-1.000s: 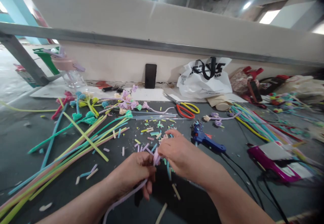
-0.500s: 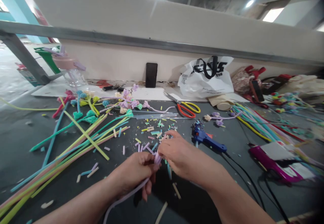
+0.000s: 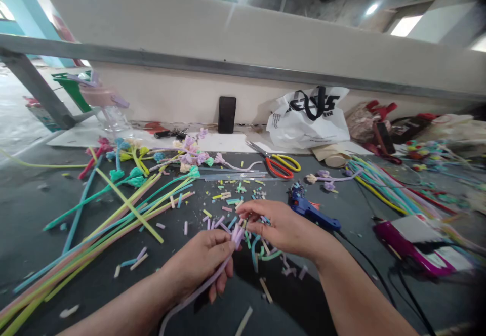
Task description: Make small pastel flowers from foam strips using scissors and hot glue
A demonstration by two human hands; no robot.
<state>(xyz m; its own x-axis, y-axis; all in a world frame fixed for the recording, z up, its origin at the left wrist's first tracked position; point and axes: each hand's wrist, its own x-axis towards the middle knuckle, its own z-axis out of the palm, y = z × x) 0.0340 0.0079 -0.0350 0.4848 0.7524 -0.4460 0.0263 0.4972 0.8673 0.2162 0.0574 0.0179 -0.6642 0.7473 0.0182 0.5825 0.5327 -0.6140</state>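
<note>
My left hand [image 3: 201, 265] is closed round a long lilac pipe cleaner [image 3: 190, 298], whose folded tip [image 3: 237, 234] sticks up between the fingers. My right hand [image 3: 283, 224] hovers just right of that tip, thumb and forefinger pinched over the short cut pieces [image 3: 228, 209] scattered on the dark table [image 3: 38, 214]; what it pinches is too small to make out. A blue glue gun [image 3: 309, 212] lies right beside the right hand.
Long coloured pipe cleaners [image 3: 114, 219] fan out at the left, finished fuzzy flowers [image 3: 182, 154] behind them. Red-and-yellow scissors [image 3: 279, 165], a white bag [image 3: 307, 116], a black phone [image 3: 227, 114], more stems [image 3: 383, 184] and a magenta packet [image 3: 410, 240] lie around.
My right hand has drawn away from the lilac tip, moving up and right, and now pinches over the cut pieces. The left hand keeps hold of the stem.
</note>
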